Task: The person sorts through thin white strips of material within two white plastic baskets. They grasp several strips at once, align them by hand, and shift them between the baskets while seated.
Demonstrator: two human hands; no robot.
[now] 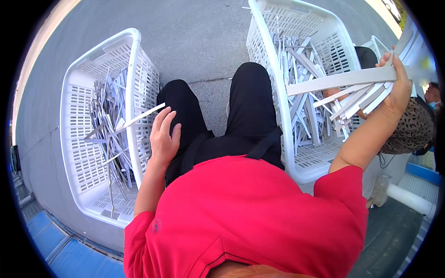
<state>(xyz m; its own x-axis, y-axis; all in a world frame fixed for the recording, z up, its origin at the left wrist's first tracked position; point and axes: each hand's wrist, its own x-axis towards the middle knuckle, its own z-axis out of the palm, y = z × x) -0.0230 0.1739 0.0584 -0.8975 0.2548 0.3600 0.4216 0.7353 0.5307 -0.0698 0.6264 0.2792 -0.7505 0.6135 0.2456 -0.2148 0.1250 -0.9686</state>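
My right hand (396, 85) is closed around a bundle of flat white-grey strips (345, 79), held over the right basket (271, 51). The strips fan out to the left, one wide strip above several narrower ones. My left hand (165, 136) hovers beside the left basket (134, 92), fingers loosely apart with nothing in them. Just beyond its fingertips is the end of a thin white strip (144, 115) that lies across that basket's rim. Tangled thin strips (113, 125) fill part of the left basket; a loose heap of pale strips (303, 106) lies in the right one.
At the right a co-worker in a leopard-print garment (408, 127) sits close by, with a hand (334, 95) partly hidden behind my bundle. A white pipe (408, 199) runs at the lower right. Concrete ground (194, 37) lies between the baskets, my knees over it.
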